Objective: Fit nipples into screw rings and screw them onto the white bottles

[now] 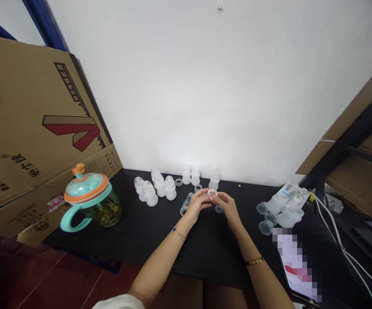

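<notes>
From my station I log: desk (153,234) against wall (198,107). Left end: jug (110,208), cardboard box (21,98) behind and left. Right of jug, grouped bottles (160,187). Mid-desk: left hand (195,207), right hand (230,209), ring (212,192) between. Beyond the ring, a lone bottle (214,180). Right: phone (297,268), nearer me than the cable (332,223).

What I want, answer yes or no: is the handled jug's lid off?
No, the domed lid sits on top of the jug.
</notes>
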Available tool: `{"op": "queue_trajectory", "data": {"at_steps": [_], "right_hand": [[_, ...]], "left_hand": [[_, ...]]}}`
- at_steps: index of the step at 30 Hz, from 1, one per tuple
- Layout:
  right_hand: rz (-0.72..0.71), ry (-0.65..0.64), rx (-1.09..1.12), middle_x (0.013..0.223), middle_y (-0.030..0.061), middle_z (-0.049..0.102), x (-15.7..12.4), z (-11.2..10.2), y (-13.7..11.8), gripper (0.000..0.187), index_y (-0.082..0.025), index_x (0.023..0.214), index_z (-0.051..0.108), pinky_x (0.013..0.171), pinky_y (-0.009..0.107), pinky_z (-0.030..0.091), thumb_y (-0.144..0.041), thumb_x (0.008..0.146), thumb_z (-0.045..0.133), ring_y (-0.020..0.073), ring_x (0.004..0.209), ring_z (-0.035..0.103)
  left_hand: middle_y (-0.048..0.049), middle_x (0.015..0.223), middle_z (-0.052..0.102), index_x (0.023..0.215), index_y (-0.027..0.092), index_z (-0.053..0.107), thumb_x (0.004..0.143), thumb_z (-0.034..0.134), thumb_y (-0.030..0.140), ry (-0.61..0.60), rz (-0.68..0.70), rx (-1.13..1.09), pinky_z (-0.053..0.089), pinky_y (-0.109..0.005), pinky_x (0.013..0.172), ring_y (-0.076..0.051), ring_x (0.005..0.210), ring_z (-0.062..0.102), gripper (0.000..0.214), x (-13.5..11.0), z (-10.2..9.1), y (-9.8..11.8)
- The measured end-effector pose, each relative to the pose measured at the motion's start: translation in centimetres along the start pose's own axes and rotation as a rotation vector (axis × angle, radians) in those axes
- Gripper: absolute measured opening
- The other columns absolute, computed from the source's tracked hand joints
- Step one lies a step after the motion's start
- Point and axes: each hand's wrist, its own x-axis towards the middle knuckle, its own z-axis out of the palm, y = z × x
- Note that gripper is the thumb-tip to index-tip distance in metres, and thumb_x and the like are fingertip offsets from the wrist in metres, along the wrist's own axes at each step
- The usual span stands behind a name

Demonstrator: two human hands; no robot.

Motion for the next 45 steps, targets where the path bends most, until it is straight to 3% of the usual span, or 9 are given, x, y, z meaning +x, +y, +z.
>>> {"op": "queue_trajectory", "data": {"at_steps": [12,26,34,45], "right_hand": [[-0.03,0.029,0.028,0.087,0.0052,0.077,-0.16,0.04,-0.4,0.035,-0.023,0.087,0.072,0.079,0.041,0.058,-0.052,0.067,0.08,0.0265,0.084,0.073],[0.037,-0.029,0.143,0.092,0.0051,0.077,-0.03,-0.33,0.08,0.035,-0.023,0.093,0.076,0.076,0.036,0.057,-0.048,0.07,0.082,0.0235,0.082,0.072],[0.067,-0.076,0.151,0.098,0.0072,0.077,-0.01,-0.34,-0.12,0.036,-0.023,0.095,0.076,0.078,0.038,0.058,-0.053,0.076,0.076,0.0259,0.088,0.073],[0.104,-0.089,0.256,0.092,0.0057,0.077,0.17,-0.51,0.22,0.029,-0.023,0.09,0.076,0.079,0.037,0.057,-0.045,0.072,0.081,0.0234,0.083,0.073]], "left_hand": [[-0.0122,0.11,0.07,0.113,0.017,0.068,0.072,0.079,0.029,0.031,0.143,0.092,0.056,-0.028,0.066,-0.021,0.083,0.07,0.044,-0.11,0.72,-0.05],[-0.0148,0.112,0.071,0.115,0.016,0.068,0.077,0.079,0.032,-0.032,0.031,-0.029,0.054,-0.035,0.076,-0.027,0.091,0.069,0.044,-0.21,0.28,0.17],[-0.014,0.104,0.073,0.115,0.015,0.068,0.077,0.077,0.032,-0.04,-0.002,-0.052,0.053,-0.03,0.071,-0.023,0.086,0.069,0.042,-0.17,0.23,0.29],[-0.0105,0.091,0.073,0.104,0.014,0.072,0.078,0.078,0.033,-0.014,-0.027,-0.071,0.051,-0.026,0.067,-0.018,0.076,0.066,0.033,-0.11,0.42,0.2]]}}
